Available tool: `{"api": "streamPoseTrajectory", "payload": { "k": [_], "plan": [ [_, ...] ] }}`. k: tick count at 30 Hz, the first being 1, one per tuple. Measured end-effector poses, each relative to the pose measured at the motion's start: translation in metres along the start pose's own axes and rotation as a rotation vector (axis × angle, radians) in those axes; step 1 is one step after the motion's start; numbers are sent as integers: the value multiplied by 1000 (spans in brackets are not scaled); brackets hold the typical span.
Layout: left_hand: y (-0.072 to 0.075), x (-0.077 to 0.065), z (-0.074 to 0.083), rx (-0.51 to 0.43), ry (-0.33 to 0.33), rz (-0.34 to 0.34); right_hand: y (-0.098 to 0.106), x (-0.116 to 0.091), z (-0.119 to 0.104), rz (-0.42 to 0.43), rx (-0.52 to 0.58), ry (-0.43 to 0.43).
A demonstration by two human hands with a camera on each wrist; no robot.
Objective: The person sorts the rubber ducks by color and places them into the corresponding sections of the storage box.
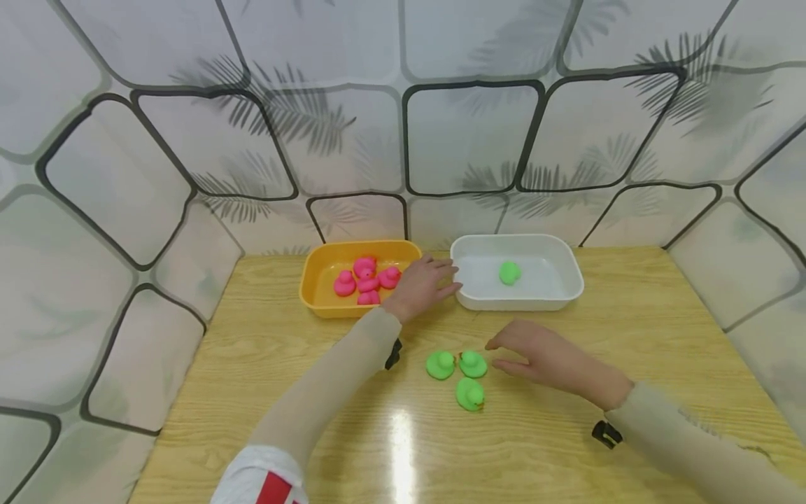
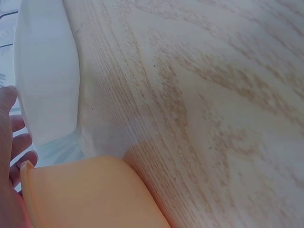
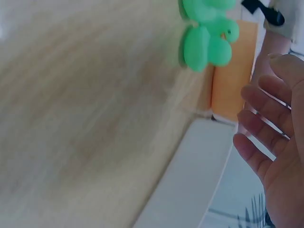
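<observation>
My left hand [image 1: 423, 285] reaches over the right end of an orange tub [image 1: 315, 301] that holds several pink rubber ducks [image 1: 344, 283]. Its fingers are spread near the left rim of a white tub [image 1: 516, 306]; whether they touch it I cannot tell. Inside the white tub sits one green rubber duck [image 1: 509, 273]. My right hand [image 1: 554, 355] hovers with loosely bent fingers and nothing in it, just right of three green ducks [image 1: 473, 364] on the wooden table. In the right wrist view the green ducks [image 3: 197, 50] are apart from that hand's fingers [image 3: 254, 154].
The two tubs stand side by side at the back of the table [image 1: 541, 448], close to a padded wall [image 1: 472, 140] with a stone and leaf pattern. Both forearms come in from the front, each with a black wrist strap [image 1: 607, 434].
</observation>
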State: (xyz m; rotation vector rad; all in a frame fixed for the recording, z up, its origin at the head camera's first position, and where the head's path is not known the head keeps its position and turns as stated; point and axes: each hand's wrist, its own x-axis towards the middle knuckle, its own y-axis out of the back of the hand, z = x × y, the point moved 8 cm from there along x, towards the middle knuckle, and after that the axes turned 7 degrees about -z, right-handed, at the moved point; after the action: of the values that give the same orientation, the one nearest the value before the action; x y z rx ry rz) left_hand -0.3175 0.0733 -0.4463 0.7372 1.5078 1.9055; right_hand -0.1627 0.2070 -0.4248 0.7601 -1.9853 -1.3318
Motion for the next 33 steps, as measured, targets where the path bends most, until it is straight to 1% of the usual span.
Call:
{"api": "streamPoseTrajectory", "payload": {
  "k": [5,10,13,21,33],
  "plan": [
    [0,0,0,11,-2,4,-13,-2,-17,-23,40,39],
    [-2,0,-1,10,0,10,-23,-4,-34,-2,8,124],
    [-2,0,-2,9,2,7,-29,-6,-41,6,-9,156],
    [-2,0,-1,0,10,-5,-38,-6,-49,11,-35,191],
    [2,-2,0,-13,10,-5,-50,-5,-49,-10,-53,193]
  ]
}}
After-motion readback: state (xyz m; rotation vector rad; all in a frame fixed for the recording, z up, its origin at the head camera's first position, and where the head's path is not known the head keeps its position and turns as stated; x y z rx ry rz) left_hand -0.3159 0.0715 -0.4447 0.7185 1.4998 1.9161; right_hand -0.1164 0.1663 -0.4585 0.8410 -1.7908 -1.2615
